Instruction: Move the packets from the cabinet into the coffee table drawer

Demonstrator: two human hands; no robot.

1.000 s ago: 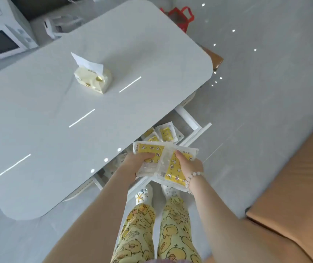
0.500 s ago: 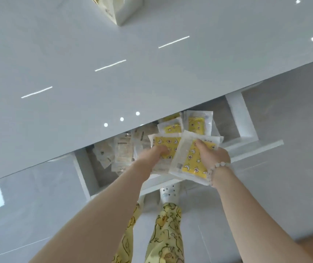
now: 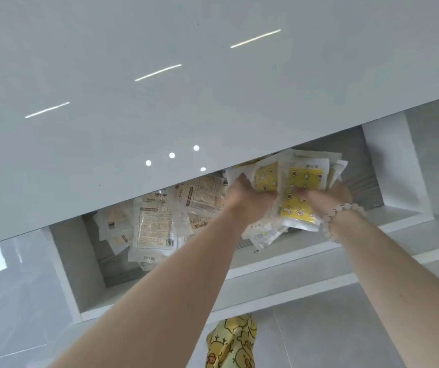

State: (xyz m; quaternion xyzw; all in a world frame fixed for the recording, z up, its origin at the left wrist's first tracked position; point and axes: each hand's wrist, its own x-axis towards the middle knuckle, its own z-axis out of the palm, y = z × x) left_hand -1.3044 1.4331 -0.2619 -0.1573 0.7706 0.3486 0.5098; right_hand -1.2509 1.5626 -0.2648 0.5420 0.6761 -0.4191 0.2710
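Observation:
The white coffee table drawer (image 3: pixel 274 264) stands pulled out under the tabletop edge. Both my hands reach into its right half. My left hand (image 3: pixel 250 200) and my right hand (image 3: pixel 327 197) together hold a stack of clear packets with yellow printed fronts (image 3: pixel 296 205). The stack is low inside the drawer, over other packets there. Several more packets with beige text labels (image 3: pixel 157 229) lie loose in the drawer's left and middle part. The back of the drawer is hidden by the tabletop.
The glossy white tabletop (image 3: pixel 186 88) overhangs the drawer and fills the upper view. Grey tiled floor (image 3: pixel 346 328) lies below the drawer front. My yellow patterned trouser leg (image 3: pixel 230 343) shows just under the drawer front.
My head has come closer to the drawer. Both hands have carried the packet stack forward and down, from above the drawer front into the drawer's right half.

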